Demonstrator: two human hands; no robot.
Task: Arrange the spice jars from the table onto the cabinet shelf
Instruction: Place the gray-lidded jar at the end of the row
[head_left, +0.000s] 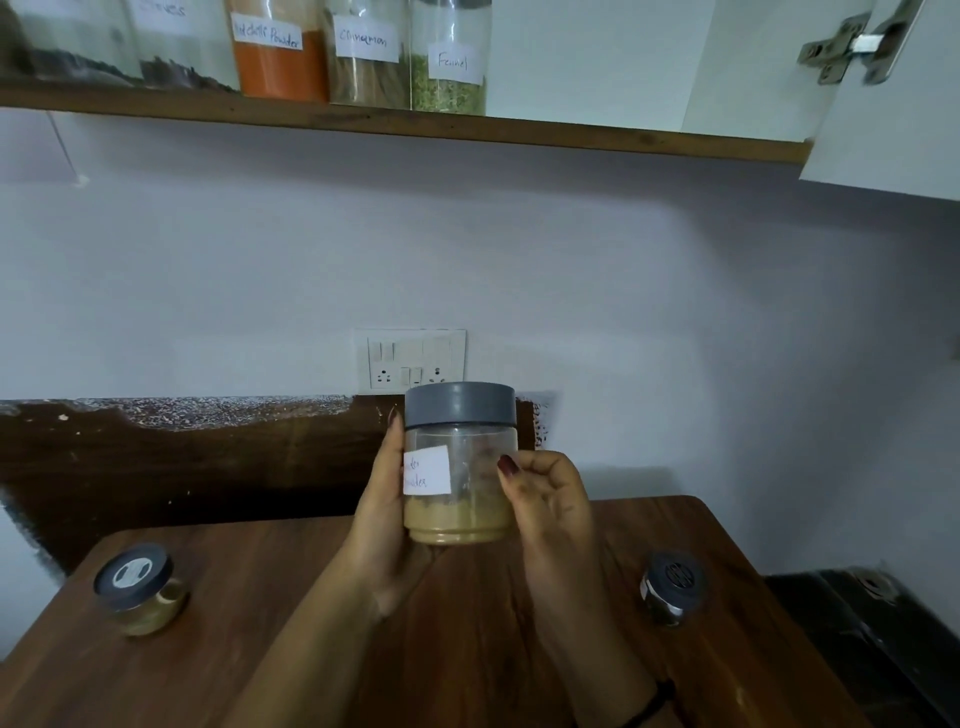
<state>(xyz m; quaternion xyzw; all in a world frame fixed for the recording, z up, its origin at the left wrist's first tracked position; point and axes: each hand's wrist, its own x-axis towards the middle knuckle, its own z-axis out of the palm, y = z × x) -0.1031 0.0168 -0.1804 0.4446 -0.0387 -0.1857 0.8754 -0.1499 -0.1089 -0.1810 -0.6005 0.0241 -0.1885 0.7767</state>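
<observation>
I hold a clear jar (460, 467) with a grey lid, a white label and tan powder upright above the wooden table (467, 649). My left hand (379, 525) grips its left side and my right hand (550, 509) grips its right side. A small jar of yellowish spice (140, 590) stands at the table's left, and a small dark jar (672, 587) at its right. On the cabinet shelf (415, 124) above stand several labelled jars, among them red chilli powder (278, 49), cinnamon (366, 52) and fennel (451, 57).
The open white cabinet door (883, 104) with its hinge hangs at the upper right. The shelf has free room right of the fennel jar. A switch and socket plate (410, 358) sits on the wall behind the jar. A black appliance (872, 634) lies beyond the table's right edge.
</observation>
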